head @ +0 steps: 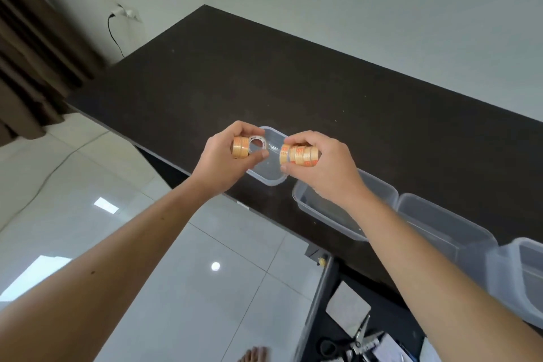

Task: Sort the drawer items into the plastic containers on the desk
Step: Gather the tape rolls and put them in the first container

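My left hand grips small orange tape rolls, one turned so its white core faces me. My right hand grips a short stack of the same orange tape rolls. Both hands hover over a clear plastic container at the desk's near-left edge; it looks empty. Three more clear containers run in a row to the right: one under my right wrist, another, and the last at the frame edge. The open drawer sits at the bottom right.
The dark desk stretches back to a white wall. Scissors, papers and small items lie in the drawer. A brown curtain hangs at the left, with a wall socket and black cable. White floor tiles lie below; a bare foot shows.
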`<state>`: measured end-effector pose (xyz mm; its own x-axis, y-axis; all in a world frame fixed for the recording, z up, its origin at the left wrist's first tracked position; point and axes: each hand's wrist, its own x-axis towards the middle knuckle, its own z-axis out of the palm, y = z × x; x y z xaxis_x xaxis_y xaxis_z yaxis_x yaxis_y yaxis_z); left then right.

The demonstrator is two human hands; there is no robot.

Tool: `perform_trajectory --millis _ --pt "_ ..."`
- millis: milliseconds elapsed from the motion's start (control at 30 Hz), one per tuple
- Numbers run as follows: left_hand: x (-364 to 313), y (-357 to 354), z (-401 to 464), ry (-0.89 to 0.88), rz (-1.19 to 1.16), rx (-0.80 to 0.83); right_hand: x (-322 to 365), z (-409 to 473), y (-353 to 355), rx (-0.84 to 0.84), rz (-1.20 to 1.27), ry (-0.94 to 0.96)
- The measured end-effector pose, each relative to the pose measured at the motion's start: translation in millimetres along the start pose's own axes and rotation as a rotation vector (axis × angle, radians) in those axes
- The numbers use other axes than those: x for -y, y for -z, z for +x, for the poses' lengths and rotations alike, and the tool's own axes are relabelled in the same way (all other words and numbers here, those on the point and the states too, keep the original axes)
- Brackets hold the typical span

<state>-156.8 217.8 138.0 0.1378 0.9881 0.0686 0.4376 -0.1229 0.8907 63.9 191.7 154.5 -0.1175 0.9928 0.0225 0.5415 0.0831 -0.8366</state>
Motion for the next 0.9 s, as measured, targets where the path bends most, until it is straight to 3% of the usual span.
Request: perform_trajectory --millis 200,367,600,900 --pt "19.4 -1.9 35.8 -0.089 0.102 0.116 -11.6 45.9 -23.2 -0.08 -0.101 -0.031" --pt "33.0 -3.8 47.4 -0.13 0.14 0.148 -18.8 57.1 -29.7 -0.048 -0.153 -0.059" --pt "40.4 -5.4 44.0 -0.23 0.086 0.082 -17.8 56.5 -29.1 -0.039 -0.144 -0.018" --pt "27.2 -1.7 33.2 -0.216 0.038 0.005 -11.4 39.2 -27.6 -0.019 0.011 0.013"
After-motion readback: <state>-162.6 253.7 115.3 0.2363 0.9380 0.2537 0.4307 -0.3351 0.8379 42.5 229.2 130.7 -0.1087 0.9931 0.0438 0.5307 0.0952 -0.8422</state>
